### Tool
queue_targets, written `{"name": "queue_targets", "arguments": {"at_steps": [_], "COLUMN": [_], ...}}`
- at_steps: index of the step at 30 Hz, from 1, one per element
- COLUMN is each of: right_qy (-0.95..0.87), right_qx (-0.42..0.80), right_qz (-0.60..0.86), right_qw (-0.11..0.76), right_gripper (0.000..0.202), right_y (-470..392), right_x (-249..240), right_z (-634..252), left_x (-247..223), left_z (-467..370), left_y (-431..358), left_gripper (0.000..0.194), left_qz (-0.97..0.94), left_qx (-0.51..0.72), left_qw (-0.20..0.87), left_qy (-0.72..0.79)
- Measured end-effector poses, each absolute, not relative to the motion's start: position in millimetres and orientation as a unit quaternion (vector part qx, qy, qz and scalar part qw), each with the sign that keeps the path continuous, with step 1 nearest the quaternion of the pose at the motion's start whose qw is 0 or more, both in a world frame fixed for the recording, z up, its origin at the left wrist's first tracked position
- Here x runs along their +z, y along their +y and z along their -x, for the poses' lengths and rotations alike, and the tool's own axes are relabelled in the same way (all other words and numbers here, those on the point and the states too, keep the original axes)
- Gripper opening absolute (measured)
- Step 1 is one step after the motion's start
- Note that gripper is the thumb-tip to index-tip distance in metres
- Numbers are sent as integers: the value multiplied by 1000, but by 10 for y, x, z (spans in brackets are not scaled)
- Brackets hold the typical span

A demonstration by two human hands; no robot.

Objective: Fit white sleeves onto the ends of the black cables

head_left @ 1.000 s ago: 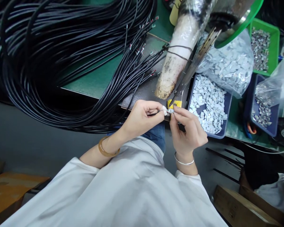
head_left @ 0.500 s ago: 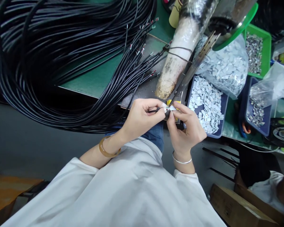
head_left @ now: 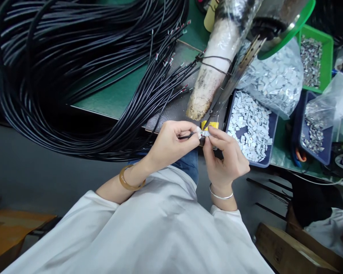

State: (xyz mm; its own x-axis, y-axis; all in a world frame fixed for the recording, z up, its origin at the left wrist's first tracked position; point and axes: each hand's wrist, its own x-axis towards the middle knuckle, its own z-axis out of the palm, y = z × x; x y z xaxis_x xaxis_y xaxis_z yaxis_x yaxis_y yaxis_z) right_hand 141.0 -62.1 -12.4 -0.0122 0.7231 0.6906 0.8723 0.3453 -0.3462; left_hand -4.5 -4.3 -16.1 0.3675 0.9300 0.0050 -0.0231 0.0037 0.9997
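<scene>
My left hand [head_left: 174, 144] is closed in a pinch around the end of a black cable [head_left: 185, 136], close to its thin coloured wires. Opposite it, my right hand [head_left: 225, 152] pinches a small white and metal piece [head_left: 206, 133] between thumb and forefinger. The wire ends and this piece meet between my fingertips; whether the wires are inside it I cannot tell. Just above sits the lower tip of a soldering iron-like metal rod [head_left: 214, 110], beside a white wrapped tube [head_left: 207, 83]. Many more black cables [head_left: 103, 129] lie in a big looped bundle to the left.
A blue tray [head_left: 270, 152] of small white pieces stands right of my hands. Behind it are a plastic bag [head_left: 286, 83] of similar pieces, a green tray [head_left: 327, 64] and another blue tray [head_left: 327, 148] with metal parts. A person [head_left: 326, 217] is at the lower right.
The white piece in my right fingers has come closer to the wire ends, and my right fingers have drawn together on it. My left hand has barely moved.
</scene>
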Motion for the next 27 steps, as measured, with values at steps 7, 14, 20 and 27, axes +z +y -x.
{"name": "queue_targets", "arguments": {"at_steps": [7,14,20,27], "right_qy": [-691,-594,-630,-643], "right_qx": [-111,222,121,91], "right_qz": [567,592,590,584], "right_qw": [434,498,490,487], "right_gripper": [23,5,12,10], "right_y": [-631,-622,-577,-520], "right_x": [-125,-22,-35,-77], "right_z": [-1401,-1435,-1414,-1405], "left_x": [-192,-179,-195,-216], "left_z": [65,132,77,45], "left_y": [-73,-119,-105,-107], "left_gripper": [12,9,13,15], "left_qz": [-540,-538,-533,-580], "left_qx": [433,456,478,492], "left_qw": [619,623,604,526], "left_qy": [371,337,350,380]}}
